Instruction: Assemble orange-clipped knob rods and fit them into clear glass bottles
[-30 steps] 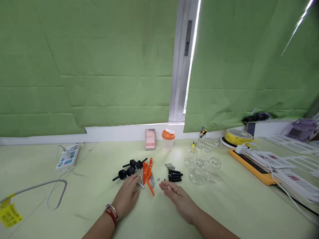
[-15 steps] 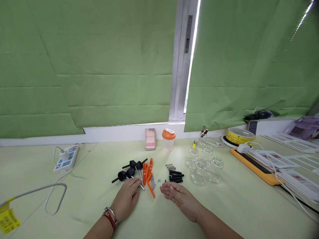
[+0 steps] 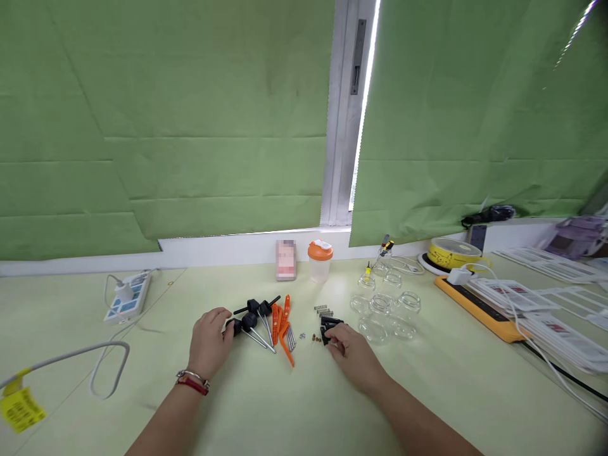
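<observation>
My left hand [image 3: 211, 340] is at the left end of the black knobs with metal rods [image 3: 249, 321], its curled fingers touching the leftmost knob. Orange handles [image 3: 285, 326] lie just right of the knobs, with thin metal rods [image 3: 291, 337] beside them. My right hand [image 3: 352, 354] has its fingertips on the black cylinders [image 3: 329, 323] and partly covers them. Small brown pieces [image 3: 316, 339] and tiny clear bits [image 3: 302, 336] lie left of that hand. Behind the cylinders are springs [image 3: 323, 310]. Several clear glass jars [image 3: 380, 305] stand to the right.
A phone [image 3: 285, 261] and an orange-lidded cup [image 3: 320, 263] stand at the wall. Screwdrivers [image 3: 386, 247] stand behind the jars. An orange power strip [image 3: 479, 309] and white frames [image 3: 565, 342] lie right; a white power strip [image 3: 128, 297] and grey cable [image 3: 71, 364] lie left.
My left hand has moved left, from the metal rods to the leftmost black knob. My right hand has shifted right onto the black cylinders, uncovering the brown pieces.
</observation>
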Motion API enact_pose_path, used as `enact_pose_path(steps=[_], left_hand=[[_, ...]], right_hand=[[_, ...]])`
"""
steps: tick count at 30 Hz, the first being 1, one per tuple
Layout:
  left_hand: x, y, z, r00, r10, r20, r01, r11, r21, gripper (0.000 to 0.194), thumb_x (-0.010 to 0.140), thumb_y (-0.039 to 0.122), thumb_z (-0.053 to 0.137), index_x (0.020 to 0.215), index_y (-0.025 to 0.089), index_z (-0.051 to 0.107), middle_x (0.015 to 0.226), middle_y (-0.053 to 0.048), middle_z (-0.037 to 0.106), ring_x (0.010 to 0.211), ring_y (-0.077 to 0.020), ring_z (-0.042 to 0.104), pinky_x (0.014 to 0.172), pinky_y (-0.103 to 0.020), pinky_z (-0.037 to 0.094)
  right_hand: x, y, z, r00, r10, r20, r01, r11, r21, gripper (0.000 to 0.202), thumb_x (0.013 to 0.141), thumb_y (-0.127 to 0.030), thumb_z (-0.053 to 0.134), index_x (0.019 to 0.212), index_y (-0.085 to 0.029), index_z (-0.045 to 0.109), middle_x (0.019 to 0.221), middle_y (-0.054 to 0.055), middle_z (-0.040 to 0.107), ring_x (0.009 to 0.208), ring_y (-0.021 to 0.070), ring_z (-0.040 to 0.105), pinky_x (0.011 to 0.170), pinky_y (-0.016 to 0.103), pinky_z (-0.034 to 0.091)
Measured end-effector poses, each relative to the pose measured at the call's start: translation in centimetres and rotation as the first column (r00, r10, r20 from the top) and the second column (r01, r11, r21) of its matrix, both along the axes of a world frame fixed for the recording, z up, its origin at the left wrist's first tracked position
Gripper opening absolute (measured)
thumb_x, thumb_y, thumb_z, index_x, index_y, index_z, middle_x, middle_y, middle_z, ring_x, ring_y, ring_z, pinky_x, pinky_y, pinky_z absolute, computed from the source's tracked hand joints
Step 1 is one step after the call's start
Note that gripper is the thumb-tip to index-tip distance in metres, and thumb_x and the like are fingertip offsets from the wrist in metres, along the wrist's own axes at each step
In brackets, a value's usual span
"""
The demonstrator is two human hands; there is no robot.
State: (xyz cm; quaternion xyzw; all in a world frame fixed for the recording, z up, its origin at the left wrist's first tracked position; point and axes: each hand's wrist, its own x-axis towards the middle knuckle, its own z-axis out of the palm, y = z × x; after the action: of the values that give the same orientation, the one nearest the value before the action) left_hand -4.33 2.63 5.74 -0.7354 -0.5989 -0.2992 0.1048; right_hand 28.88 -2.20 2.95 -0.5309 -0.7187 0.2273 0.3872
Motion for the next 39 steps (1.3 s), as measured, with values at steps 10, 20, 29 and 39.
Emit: enact_pose_path(steps=[10,20,29,39], left_hand=[[0.8,0.9,-1.8,0.998,-0.054,-0.033,0.047,0.983,-0.179,0.042,0.077,0.027,0.048,0.117,0.015,0.052,0.121,-0.012,0.059,0.113,-0.0292,0.053,0.099,-0.045,0.038],[-2.2,-0.1,-1.5,0.962,-0.002,0.274,0.105,0.927,-0.361,0.037,0.075,0.04,0.053,0.106,0.02,0.057,0.098,-0.005,0.067,0.086,-0.0228,0.063,0.07,-0.031,0.049],[-2.6,-0.2,-1.4,0.728,0.06,0.683,0.289,0.876,-0.386,0.04,0.066,0.047,0.069,0.095,0.021,0.059,0.082,-0.003,0.064,0.076,-0.0199,0.058,0.065,-0.028,0.045],[-4.1,1.7,-2.9,-0.263,0.198,0.944,0.259,0.957,-0.128,0.036,0.092,0.041,0.035,0.087,0.015,0.06,0.09,-0.009,0.064,0.088,-0.0191,0.064,0.094,-0.039,0.046]], right_hand=[[2.3,-0.2,-0.5,0.987,-0.158,0.032,0.157,0.986,0.054,0.017,0.081,-0.026,0.048,0.087,-0.024,0.063,0.084,0.006,0.063,0.067,0.0197,0.057,0.063,0.033,0.046],[-1.8,1.8,-1.5,0.958,-0.067,0.278,-0.013,0.96,0.28,0.027,0.08,-0.018,0.05,0.102,-0.02,0.066,0.117,0.01,0.06,0.111,0.0283,0.049,0.097,0.047,0.034],[0.0,1.8,-2.5,0.983,0.089,-0.16,-0.061,0.983,0.173,0.034,0.084,-0.03,0.054,0.117,-0.025,0.06,0.125,0.009,0.057,0.118,0.027,0.047,0.103,0.048,0.034],[0.9,1.9,-2.7,0.697,0.036,-0.716,-0.085,0.996,-0.032,0.04,0.089,-0.045,0.047,0.125,-0.028,0.05,0.134,0.007,0.049,0.125,0.0239,0.043,0.106,0.045,0.033]])
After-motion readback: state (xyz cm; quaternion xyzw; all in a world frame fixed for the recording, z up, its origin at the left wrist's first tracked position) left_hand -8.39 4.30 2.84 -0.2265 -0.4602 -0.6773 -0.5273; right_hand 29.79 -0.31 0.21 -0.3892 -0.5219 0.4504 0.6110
